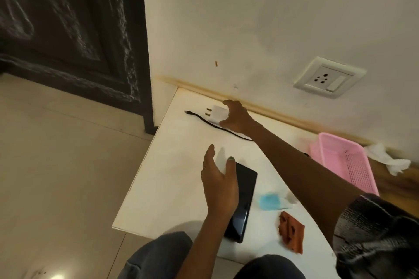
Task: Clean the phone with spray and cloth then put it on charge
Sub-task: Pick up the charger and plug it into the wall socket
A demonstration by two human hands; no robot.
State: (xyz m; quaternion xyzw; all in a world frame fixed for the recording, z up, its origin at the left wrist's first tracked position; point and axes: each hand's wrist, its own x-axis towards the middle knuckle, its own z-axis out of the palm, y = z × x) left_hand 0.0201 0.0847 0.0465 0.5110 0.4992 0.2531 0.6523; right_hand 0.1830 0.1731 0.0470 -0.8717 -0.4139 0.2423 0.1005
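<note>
A cream wall (272, 18) fills the upper right, with a dark carved door (68, 29) to its left and pale floor tiles (56, 154) below the door. A white surface (172, 183) stands against the wall, a yellowish trim strip (283, 114) running along the joint. On the wall above the surface sits a white socket plate (330, 77) with a switch beside its holes.

The person's right arm stretches across the surface, passing over its middle and hiding part of the black cable (204, 121). The pink basket (344, 161) lies at the right edge near the wall, with crumpled white tissue (390, 158) just beyond it.

The phone (243, 206) lies flat, screen dark, on the near part of the surface. The left hand (218, 186) hovers over the phone's left edge, fingers straight and spread, its grip open and holding nothing; whether the thumb touches the phone I cannot tell.

The rust-coloured cloth (291, 231) lies crumpled to the right of the phone, apart from it. A blurred blue and clear shape, probably the spray bottle (271, 201), lies between phone and arm.

The right hand (235, 118) curls its grip round the white charger plug (217, 114) near the far edge, pins pointing left. The cable's free connector (187, 112) rests on the surface left of the plug.
</note>
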